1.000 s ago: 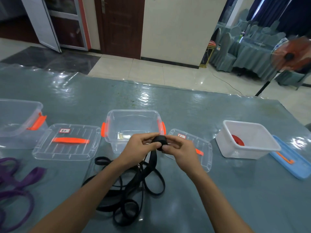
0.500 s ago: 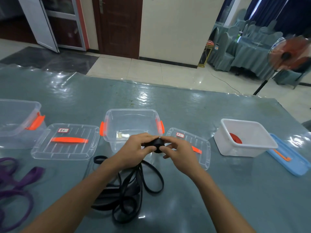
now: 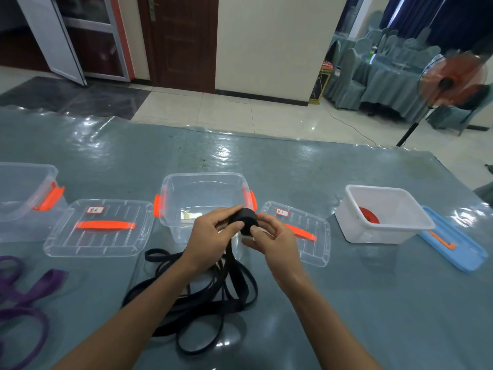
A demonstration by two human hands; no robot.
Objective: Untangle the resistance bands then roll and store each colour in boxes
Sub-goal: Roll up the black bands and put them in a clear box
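Tight roll of black flat elastic band (image 3: pixel 248 220), held up just above the table, in front of the near wall of a clear plastic box with orange side latches (image 3: pixel 202 174). Gripped from the left by the left hand (image 3: pixel 210 236), thumb and fingers curled round the roll. Pinched from the right by the right hand (image 3: pixel 274 241), thumb against the roll's face. Unwound tail of the same band hanging down from the roll into a loose heap of black loops (image 3: pixel 202 297), lying on the table beneath the left wrist.

Just right of the clear box, flat on the table, a clear lid with an orange handle (image 3: pixel 306 236); on its left, a second clear lid (image 3: pixel 98 228); further left, another clear latched box (image 3: pixel 26 188). Well to the right, a white plastic box (image 3: pixel 373 233) with a red roll (image 3: pixel 369 215) inside, and a blue lid (image 3: pixel 453 239) just beside it. At the left edge, purple flat bands (image 3: pixel 24 297), tangled. Underneath everything, a glossy grey-green table cover (image 3: pixel 293 169).
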